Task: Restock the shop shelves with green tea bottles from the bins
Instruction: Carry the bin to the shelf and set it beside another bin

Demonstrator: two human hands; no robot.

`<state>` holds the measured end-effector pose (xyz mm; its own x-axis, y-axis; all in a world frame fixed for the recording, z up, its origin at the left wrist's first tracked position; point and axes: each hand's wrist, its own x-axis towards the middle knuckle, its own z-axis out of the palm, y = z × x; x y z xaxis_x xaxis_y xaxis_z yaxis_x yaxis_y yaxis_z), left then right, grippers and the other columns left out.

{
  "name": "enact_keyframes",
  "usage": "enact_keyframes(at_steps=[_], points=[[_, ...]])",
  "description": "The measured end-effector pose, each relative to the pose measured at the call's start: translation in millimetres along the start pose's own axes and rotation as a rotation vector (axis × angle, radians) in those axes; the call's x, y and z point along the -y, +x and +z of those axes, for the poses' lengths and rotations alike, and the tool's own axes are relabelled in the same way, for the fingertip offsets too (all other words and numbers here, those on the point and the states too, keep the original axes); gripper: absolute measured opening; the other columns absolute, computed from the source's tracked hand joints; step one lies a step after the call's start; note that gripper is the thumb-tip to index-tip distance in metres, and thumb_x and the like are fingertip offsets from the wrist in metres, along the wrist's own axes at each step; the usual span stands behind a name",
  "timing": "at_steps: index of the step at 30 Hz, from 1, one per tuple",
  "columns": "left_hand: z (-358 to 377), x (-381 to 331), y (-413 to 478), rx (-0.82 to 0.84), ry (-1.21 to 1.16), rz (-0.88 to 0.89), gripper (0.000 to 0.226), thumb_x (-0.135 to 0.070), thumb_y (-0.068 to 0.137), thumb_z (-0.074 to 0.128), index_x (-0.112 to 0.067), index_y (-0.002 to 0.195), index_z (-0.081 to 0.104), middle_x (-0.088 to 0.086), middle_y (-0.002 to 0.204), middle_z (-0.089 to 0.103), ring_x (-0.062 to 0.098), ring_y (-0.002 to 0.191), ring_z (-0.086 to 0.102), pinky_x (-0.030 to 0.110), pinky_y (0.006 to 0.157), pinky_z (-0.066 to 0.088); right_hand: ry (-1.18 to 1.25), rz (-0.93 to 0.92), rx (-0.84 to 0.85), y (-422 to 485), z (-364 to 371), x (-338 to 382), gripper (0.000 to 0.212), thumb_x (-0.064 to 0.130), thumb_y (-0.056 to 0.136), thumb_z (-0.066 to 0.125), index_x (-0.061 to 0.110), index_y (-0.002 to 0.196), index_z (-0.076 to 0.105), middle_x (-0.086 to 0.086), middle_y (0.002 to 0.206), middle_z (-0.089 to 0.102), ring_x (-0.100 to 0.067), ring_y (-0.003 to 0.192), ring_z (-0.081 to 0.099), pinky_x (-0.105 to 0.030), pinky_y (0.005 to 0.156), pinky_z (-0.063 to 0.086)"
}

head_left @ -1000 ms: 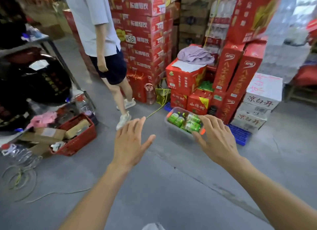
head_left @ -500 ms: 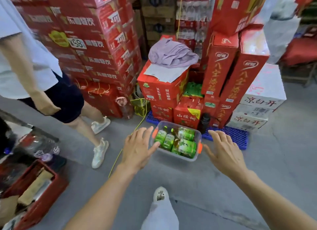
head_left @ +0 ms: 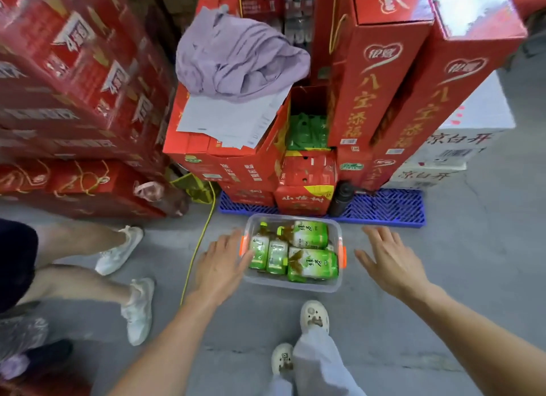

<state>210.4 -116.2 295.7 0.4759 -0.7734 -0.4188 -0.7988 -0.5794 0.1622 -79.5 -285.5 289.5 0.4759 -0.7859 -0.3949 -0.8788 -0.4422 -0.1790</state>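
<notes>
Left hand (head_left: 220, 267) and right hand (head_left: 390, 262), spread and empty, flank the clear bin (head_left: 292, 286), which, full of green tea bottles (head_left: 313, 264), likely lifts heavy, so grip its orange end clips (head_left: 342, 256).

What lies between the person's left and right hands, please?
In the head view, the clear bin of green tea bottles sits on the floor between the left hand and right hand.

Shop stockroom, stacked red drink cartons (head_left: 375, 79), white boxes (head_left: 455, 147), blue plastic pallet (head_left: 393, 206), concrete floor (head_left: 472, 277)
</notes>
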Motion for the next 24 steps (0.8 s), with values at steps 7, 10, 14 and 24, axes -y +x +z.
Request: enact_keyframes(at_steps=[7, 10, 14, 24], points=[[85.7, 27.1, 91.5, 0.196, -0.092, -0.113, 0.062, -0.05, 0.103, 0.04, -0.019, 0.155, 0.028, 0.009, 0.148, 0.044, 0.029, 0.136, 0.044, 0.044, 0.106, 0.041, 0.133, 0.182, 0.194, 77.4, 101.6, -32.1, 0.06, 0.048, 0.098, 0.046, 0.019, 0.149, 0.03, -0.008, 0.142, 0.039, -0.031, 0.127, 0.048, -0.045, 0.086, 0.052], [130.6, 41.1, 129.9, 0.252, -0.179, -0.181, 0.068, -0.05, 0.102, 0.041, -0.019, 0.158, 0.019, 0.009, 0.155, 0.039, 0.028, 0.139, 0.042, 0.043, 0.109, 0.039, 0.243, 0.29, 0.246, 107.4, 153.3, -40.6, 0.059, 0.045, 0.099, 0.048, 0.016, 0.148, 0.034, -0.013, 0.142, 0.041, -0.034, 0.127, 0.048, -0.047, 0.092, 0.048], [200.6, 59.4, 190.8, 0.26, -0.275, -0.284, 0.068, -0.046, 0.103, 0.044, -0.015, 0.158, 0.019, 0.014, 0.154, 0.037, 0.032, 0.14, 0.04, 0.045, 0.109, 0.035, 0.361, 0.441, 0.244, 152.3, 225.1, -49.8, 0.059, 0.048, 0.1, 0.044, 0.017, 0.148, 0.037, -0.014, 0.146, 0.041, -0.035, 0.129, 0.049, -0.043, 0.1, 0.04], [361.6, 114.1, 293.5, 0.189, -0.521, -0.544, 0.072, -0.053, 0.1, 0.041, -0.003, 0.152, 0.032, 0.029, 0.148, 0.04, 0.045, 0.135, 0.042, 0.051, 0.112, 0.034, 0.818, 0.826, 0.12, 226.8, 380.9, -76.9, 0.07, 0.058, 0.101, 0.031, 0.005, 0.145, 0.045, -0.023, 0.145, 0.048, -0.038, 0.131, 0.047, -0.044, 0.107, 0.035]])
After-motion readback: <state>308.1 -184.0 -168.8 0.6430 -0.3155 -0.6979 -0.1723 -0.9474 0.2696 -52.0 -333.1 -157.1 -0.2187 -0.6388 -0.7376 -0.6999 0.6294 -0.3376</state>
